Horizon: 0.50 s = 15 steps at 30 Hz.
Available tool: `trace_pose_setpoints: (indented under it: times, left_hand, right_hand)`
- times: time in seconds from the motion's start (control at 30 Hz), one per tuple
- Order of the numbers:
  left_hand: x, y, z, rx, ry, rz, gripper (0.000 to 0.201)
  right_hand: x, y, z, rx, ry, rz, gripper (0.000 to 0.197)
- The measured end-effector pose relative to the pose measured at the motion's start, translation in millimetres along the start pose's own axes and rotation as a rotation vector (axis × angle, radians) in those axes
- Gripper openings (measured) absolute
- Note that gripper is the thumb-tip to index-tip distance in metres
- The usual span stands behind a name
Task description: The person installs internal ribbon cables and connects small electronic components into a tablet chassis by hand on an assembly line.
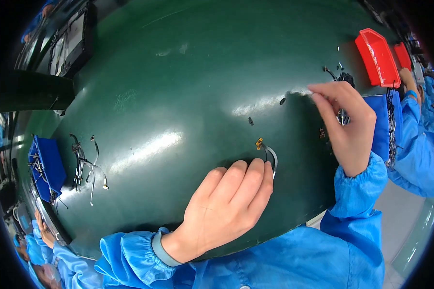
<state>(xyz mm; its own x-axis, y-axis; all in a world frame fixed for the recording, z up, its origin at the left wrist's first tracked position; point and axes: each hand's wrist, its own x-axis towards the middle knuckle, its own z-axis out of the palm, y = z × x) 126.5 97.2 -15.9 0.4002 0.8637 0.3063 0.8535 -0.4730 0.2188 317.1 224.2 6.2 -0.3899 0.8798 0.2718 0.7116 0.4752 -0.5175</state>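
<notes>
Head camera looks steeply down, close over green table [178,86].
</notes>
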Motion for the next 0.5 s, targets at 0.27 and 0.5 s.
trace_pose_setpoints:
  times: [0.27, 0.5]
  left_hand:
    - [14.6, -0.3, 10.2, 0.064, -0.012, -0.037, 0.036]
    - [12.9, -2.3, 11.9, 0.057, 0.036, -0.042, 0.032]
  right_hand:
    - [3.2, -3.8, 28.4, 0.031, -0.055, -0.136, 0.008]
    - [-3.9, 7.8, 23.4, 0.007, -0.108, -0.405, 0.017]
